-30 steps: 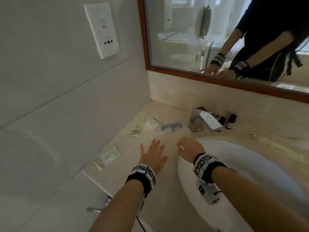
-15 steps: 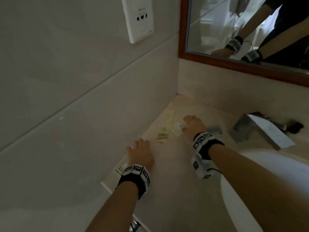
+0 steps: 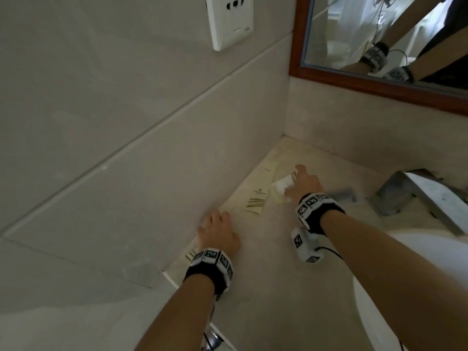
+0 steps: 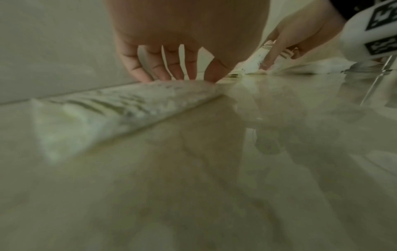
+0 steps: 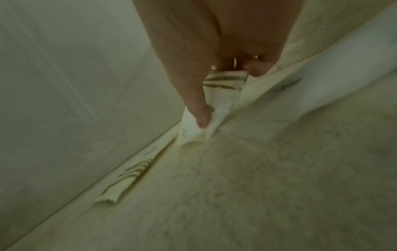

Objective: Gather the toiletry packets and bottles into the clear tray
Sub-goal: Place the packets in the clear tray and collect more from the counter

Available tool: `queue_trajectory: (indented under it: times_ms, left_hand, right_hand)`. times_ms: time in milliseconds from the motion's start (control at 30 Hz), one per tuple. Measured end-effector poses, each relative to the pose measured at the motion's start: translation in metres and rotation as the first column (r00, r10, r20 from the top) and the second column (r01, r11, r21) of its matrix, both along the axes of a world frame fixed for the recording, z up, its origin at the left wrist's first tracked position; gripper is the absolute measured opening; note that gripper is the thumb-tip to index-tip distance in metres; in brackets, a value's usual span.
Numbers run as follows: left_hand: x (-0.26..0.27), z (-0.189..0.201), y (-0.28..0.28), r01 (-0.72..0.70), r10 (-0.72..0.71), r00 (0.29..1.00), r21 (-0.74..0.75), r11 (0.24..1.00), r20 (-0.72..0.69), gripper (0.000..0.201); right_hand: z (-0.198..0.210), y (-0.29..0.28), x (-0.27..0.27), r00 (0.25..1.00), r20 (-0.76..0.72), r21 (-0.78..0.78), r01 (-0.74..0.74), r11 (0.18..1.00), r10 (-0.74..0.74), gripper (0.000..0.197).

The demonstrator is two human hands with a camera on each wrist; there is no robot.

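Observation:
My left hand lies over a white striped packet beside the wall. In the left wrist view its fingertips and thumb touch the far end of that packet, which lies flat on the counter. Further back my right hand pinches a small white striped packet between thumb and fingers, tilted up off the counter. A cream packet lies under it. A long cream packet lies along the wall. A blurred grey clear thing, perhaps the tray, sits right of my right wrist.
The tiled wall closes the left side and the backsplash under the mirror closes the back. A metal faucet stands at the right, above the white basin. A wall socket is high up.
My left hand went left to the packet by the wall and settled on it. My right hand reached into the corner and took hold of the small white packet, raising one end.

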State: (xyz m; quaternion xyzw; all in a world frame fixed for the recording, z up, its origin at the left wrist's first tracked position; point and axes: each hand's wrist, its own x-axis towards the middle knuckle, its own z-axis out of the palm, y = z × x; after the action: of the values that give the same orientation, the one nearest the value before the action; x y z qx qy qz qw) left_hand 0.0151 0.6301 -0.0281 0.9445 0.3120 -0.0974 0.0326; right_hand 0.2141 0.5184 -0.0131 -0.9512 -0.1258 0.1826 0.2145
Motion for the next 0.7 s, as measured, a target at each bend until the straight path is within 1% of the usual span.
queue_trajectory:
  times_ms: [67, 133, 233, 367, 467, 567, 633, 700]
  left_hand:
    - [0.000, 0.003, 0.005, 0.004, -0.004, 1.000, -0.005, 1.000, -0.007, 0.033]
    - [-0.003, 0.007, 0.006, 0.008, -0.008, 1.000, -0.014, 1.000, -0.026, 0.035]
    - [-0.016, 0.012, 0.001, -0.035, 0.033, 0.996, -0.015, 0.999, -0.087, 0.041]
    - [-0.035, 0.011, -0.007, -0.136, 0.129, 0.972, -0.023, 0.990, -0.199, 0.059]
    - [-0.043, 0.007, -0.013, -0.186, 0.172, 0.966, -0.054, 0.981, -0.193, 0.063]
    - [-0.047, 0.010, -0.017, -0.237, 0.207, 0.962, -0.168, 0.957, -0.177, 0.060]
    - [-0.046, 0.016, -0.024, -0.253, 0.225, 0.964, -0.244, 0.936, -0.139, 0.046]
    - [-0.041, 0.025, -0.036, -0.253, 0.245, 0.967, -0.298, 0.920, -0.066, 0.036]
  right_hand:
    - [0.003, -0.001, -0.005, 0.999, 0.022, 0.136, 0.040, 0.990, -0.043, 0.063]
    - [0.008, -0.002, -0.010, 0.997, 0.003, 0.267, 0.074, 0.961, -0.078, 0.055]
    - [0.018, -0.004, -0.016, 0.995, -0.003, 0.367, 0.098, 0.925, -0.105, 0.050]
    - [0.032, -0.009, -0.026, 0.994, 0.007, 0.413, 0.097, 0.905, -0.110, 0.048]
    - [0.037, -0.017, -0.036, 0.995, 0.035, 0.410, 0.071, 0.909, -0.094, 0.049]
    - [0.040, -0.029, -0.048, 0.997, 0.042, 0.396, 0.047, 0.917, -0.069, 0.049]
    - [0.042, -0.039, -0.057, 0.999, 0.013, 0.411, 0.037, 0.911, -0.046, 0.049]
    - [0.046, -0.051, -0.063, 1.000, 0.007, 0.436, 0.014, 0.900, -0.019, 0.045]
